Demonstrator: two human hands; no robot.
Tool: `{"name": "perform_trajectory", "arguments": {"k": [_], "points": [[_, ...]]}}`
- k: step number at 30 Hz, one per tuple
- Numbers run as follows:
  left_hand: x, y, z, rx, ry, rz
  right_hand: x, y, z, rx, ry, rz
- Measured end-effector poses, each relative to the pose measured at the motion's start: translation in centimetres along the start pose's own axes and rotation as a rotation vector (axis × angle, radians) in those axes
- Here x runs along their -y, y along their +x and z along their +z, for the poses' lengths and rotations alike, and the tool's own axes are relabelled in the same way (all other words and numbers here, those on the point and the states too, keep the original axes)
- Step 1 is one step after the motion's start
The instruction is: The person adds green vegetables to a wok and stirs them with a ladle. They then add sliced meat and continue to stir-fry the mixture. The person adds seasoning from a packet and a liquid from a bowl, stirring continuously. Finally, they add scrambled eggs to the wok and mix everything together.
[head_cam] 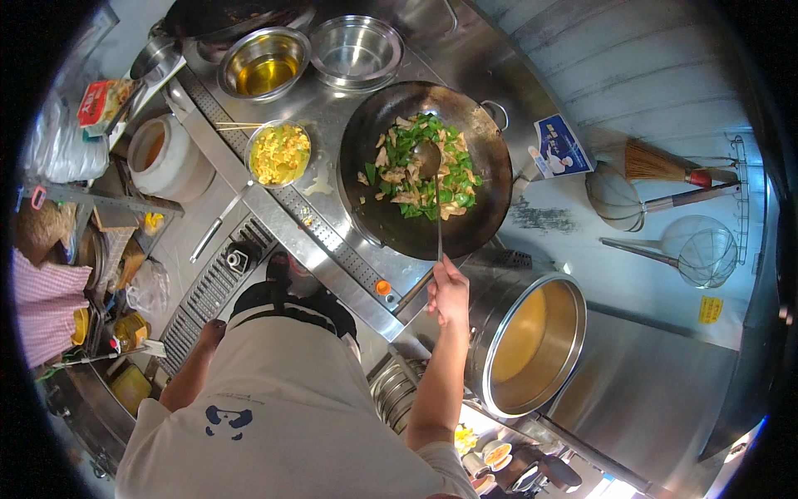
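Note:
My right hand [447, 292] is closed around the handle of a metal ladle [427, 161]. The ladle's bowl rests among cut green peppers [408, 134] and pale sliced meat [394, 176] in a large dark wok [386, 234]. My left hand [214, 332] hangs low by my hip, away from the counter; its fingers are too hidden to read. Left of the wok, a metal bowl [250, 163] holds yellow egg-like food, with chopsticks [239, 126] at its rim. A second ladle or spoon [215, 229] juts over the counter edge beside this bowl.
Beyond the wok's left side stand a metal bowl of oil [266, 73] and another metal bowl [356, 52]. A tall steel pot [499, 374] of yellowish liquid stands near my right forearm. Strainers [707, 252] and a brush [658, 163] hang on the wall. An orange cap [383, 287] lies at the counter edge.

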State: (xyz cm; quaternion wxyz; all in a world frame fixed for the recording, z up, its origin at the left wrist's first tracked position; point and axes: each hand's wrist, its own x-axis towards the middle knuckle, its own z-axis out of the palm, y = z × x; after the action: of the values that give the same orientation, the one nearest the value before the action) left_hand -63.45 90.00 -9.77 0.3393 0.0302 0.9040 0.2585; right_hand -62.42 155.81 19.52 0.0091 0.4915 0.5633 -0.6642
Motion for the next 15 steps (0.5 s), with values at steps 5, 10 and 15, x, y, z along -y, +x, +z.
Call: {"name": "perform_trajectory", "arguments": {"k": [5,10,15], "points": [[-3.6,2.3,0.4,0.039,-0.096,-0.148,1.5,1.1,1.1,0.157,0.255,0.122],[-8.2,2.6,-1.3,0.015,-0.242,-0.135,-1.4,-0.6,-1.9,0.382,0.566,0.213],[-5.7,2.8,-0.8,-0.004,-0.118,-0.128,-2.4,-3.8,-3.1,0.318,0.581,0.189]]}}
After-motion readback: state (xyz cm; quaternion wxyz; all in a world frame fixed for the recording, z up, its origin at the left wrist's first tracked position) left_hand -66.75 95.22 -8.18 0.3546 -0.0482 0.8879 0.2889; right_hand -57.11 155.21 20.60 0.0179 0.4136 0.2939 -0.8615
